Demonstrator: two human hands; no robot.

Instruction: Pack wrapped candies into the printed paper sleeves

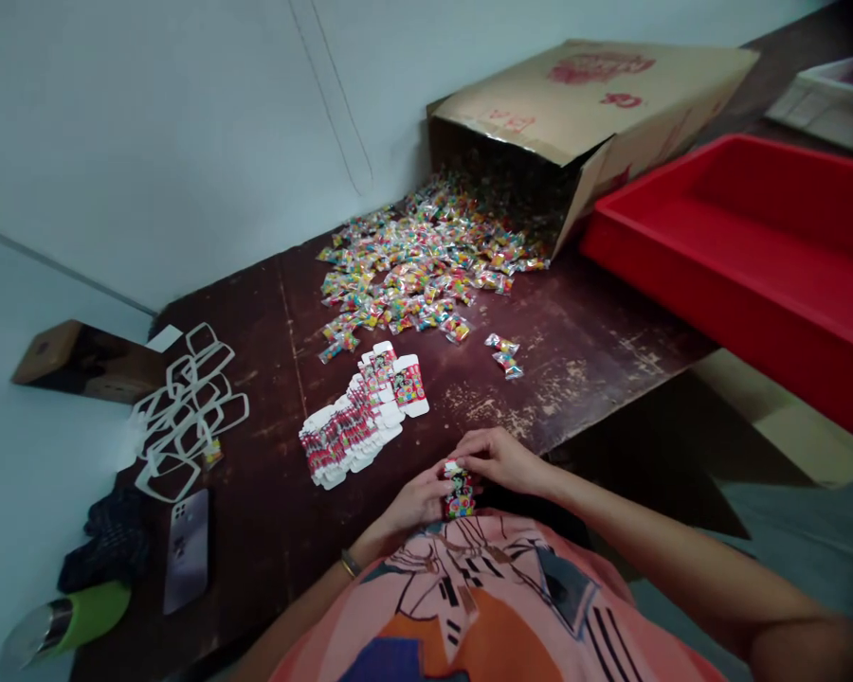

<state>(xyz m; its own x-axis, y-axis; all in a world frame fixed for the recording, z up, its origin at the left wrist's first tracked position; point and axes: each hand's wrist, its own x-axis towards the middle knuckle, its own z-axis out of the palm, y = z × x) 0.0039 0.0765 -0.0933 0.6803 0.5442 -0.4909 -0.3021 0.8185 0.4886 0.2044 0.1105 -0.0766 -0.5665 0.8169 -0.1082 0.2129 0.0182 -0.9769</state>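
Close to my chest, at the near edge of the dark wooden table (575, 341), both hands hold one small printed box (459, 493). My left hand (416, 497) grips its left side with curled fingers. My right hand (501, 459) closes over its top. A fanned row of flat printed box blanks (359, 417) lies just beyond my hands. Further back, a heap of small colourful wrapped candies (426, 260) spills from a tipped cardboard carton (583, 114). Two loose candies (504, 355) lie apart from the heap.
A red plastic tray (753, 256) sits at the right, past the table edge. White die-cut paper scraps (189, 407) lie at the left, with a phone (186, 547), dark gloves (110, 545) and a green bottle (71, 620) near the left front corner.
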